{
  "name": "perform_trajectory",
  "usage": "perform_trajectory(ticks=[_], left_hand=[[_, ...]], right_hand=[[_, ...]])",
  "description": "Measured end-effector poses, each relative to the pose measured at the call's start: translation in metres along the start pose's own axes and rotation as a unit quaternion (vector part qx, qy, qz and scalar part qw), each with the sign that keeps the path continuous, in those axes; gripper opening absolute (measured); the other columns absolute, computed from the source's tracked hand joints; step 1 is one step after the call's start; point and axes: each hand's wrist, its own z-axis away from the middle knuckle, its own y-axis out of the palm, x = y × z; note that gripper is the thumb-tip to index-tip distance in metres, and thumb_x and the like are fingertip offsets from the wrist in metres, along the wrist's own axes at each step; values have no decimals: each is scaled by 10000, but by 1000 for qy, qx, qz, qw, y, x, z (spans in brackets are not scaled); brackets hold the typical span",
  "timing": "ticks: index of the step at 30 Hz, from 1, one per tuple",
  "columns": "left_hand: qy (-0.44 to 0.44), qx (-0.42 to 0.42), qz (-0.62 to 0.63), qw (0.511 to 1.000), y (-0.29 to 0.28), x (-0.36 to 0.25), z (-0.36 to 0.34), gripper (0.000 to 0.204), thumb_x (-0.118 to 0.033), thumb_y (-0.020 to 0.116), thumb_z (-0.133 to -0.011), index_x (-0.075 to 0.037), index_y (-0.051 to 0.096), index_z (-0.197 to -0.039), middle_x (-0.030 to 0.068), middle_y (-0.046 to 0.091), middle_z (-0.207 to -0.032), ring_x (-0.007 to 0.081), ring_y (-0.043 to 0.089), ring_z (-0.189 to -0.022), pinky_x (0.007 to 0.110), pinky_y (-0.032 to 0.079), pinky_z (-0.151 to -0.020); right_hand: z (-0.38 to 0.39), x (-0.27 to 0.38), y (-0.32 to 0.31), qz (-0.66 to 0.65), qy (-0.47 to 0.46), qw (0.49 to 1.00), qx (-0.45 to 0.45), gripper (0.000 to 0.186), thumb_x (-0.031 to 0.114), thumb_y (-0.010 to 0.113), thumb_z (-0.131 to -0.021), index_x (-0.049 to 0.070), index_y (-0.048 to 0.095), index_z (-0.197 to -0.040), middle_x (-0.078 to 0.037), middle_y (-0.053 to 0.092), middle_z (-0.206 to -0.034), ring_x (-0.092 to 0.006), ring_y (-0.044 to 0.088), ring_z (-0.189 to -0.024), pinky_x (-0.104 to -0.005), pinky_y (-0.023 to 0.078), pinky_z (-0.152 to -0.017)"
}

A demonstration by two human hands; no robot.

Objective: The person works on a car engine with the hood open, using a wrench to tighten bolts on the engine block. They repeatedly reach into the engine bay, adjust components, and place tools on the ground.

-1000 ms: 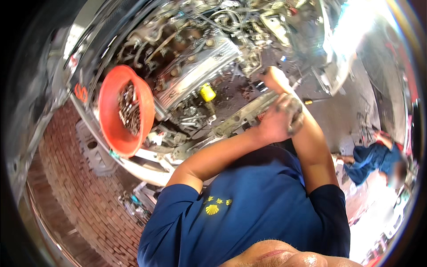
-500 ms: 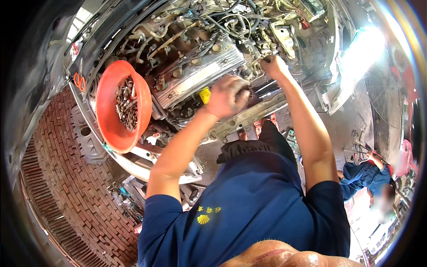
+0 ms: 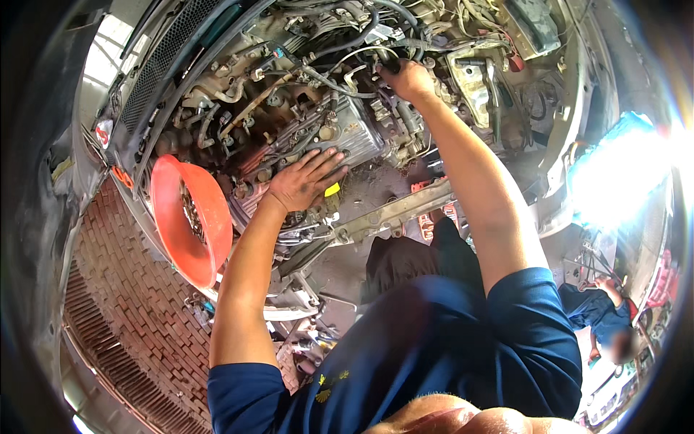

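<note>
My left hand (image 3: 307, 179) lies flat on the ribbed metal valve cover (image 3: 358, 134) of a car engine, its fingers spread and nothing in them. Farther off and to the right, my right hand (image 3: 409, 79) reaches among hoses and wiring beyond the cover's end. Its fingers are curled at a dark part whose kind I cannot make out. Black hoses (image 3: 354, 36) run just behind that hand. Beside the left hand, a small yellow piece (image 3: 332, 189) shows at the cover's near edge.
A red plastic bowl (image 3: 165, 210) with metal fasteners stands tilted at the left. The front crossmember (image 3: 394, 217) runs between me and the engine. Orange-handled scissors (image 3: 121, 176) lie at the far left. A co-worker (image 3: 603, 315) is low at the right, near a bright light (image 3: 622, 173).
My left hand has moved left and down onto the valve cover, its fingers now spread. My right hand has gone farther away and left, into the hoses. The view has shifted.
</note>
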Motion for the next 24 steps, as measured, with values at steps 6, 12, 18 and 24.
perform_trajectory(ticks=[6,12,18,24], left_hand=[[13,15,7,1000,11,6,-2,891,-399,780,-775,-226,462,-1590,79,359,-1676,271,301,-1564,472,226,-1294],[8,8,-21,1000,9,3,2,770,-399,714,-838,-249,504,-1563,55,406,-1662,261,365,-1541,462,200,-1305],[1,7,10,1000,14,8,-1,874,-372,786,-785,-240,468,-1588,55,359,-1689,276,312,-1567,466,205,-1301],[-2,15,-16,1000,13,8,0,874,-449,760,-804,-278,444,-1600,39,357,-1693,234,302,-1574,450,169,-1315]], right_hand=[[-26,7,10,120,42,992,-11,726,719,571,-939,61,741,-1195,-174,766,-1150,-344,733,-1111,-464,580,-944],[-36,19,-17,110,27,990,81,576,597,641,-954,99,747,-1222,-175,746,-1218,-357,712,-1158,-475,569,-981],[-37,8,-10,139,-3,989,57,617,615,577,-979,75,740,-1230,-211,754,-1150,-387,715,-1120,-509,571,-954],[-54,-4,-8,113,-31,992,56,602,611,617,-954,63,751,-1166,-230,743,-1165,-406,705,-1117,-499,556,-986]])
